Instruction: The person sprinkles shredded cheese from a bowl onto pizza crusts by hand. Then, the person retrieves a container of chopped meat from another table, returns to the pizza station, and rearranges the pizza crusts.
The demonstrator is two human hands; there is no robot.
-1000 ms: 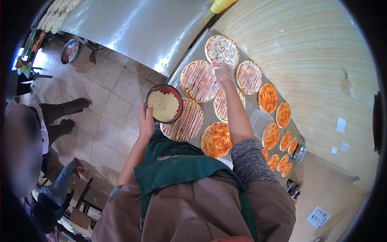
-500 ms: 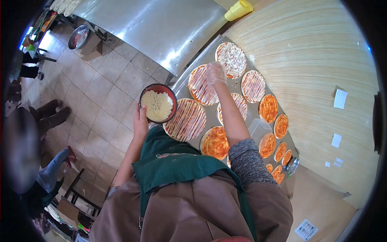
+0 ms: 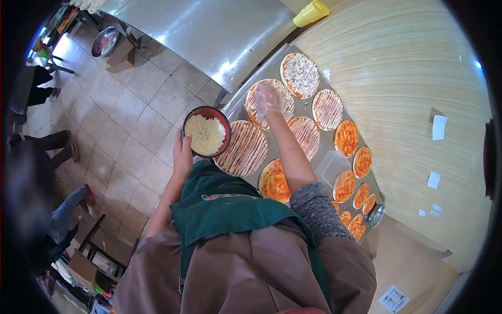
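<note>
Across the worktop [image 3: 325,142] pizzas [image 3: 300,76] are lying; the left hand [image 3: 183,155] is gripping the cheese bowl [image 3: 225,133], fingers at its rim! One striped pizza [image 3: 287,103] is sitting beneath the gloved right hand [image 3: 269,99], whose fingers' grip we're not seeing.

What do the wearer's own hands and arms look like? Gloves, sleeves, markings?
Right hand: thin, clear, loosely wrinkled plastic glove. Left hand: no glove visible. On the right arm, a mottled dark-grey cuff sits around the elbow, below a loose, plain brown sleeve. The left arm has brown fabric too. No markings readable on either sleeve.
</note>
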